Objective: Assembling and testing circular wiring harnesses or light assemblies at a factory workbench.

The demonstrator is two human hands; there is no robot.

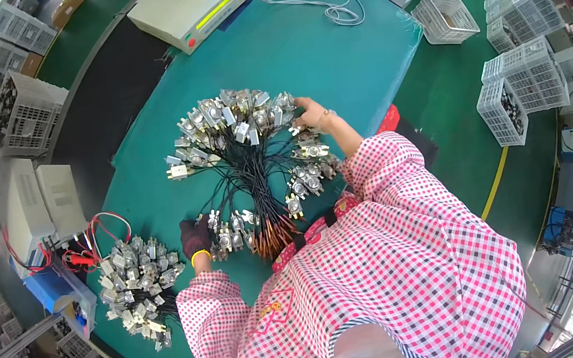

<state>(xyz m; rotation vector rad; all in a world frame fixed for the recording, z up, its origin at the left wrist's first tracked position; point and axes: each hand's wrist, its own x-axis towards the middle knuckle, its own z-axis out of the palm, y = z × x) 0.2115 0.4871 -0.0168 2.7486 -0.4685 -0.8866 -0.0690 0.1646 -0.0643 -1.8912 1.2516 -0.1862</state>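
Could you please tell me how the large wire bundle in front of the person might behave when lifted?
The large wire bundle would probably flop, since its black wires are thin and curve loosely. The crowded, chunky fittings likely put most weight at the fanned end. They might also snag, as they lie jumbled together.

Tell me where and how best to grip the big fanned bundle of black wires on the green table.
Grip the big fanned bundle of black wires around its narrow middle, probably best from above: there the wires run gathered into one stem. The silvery block-shaped connectors fan out beyond and to both sides, while the coppery wire ends splay at the near end.
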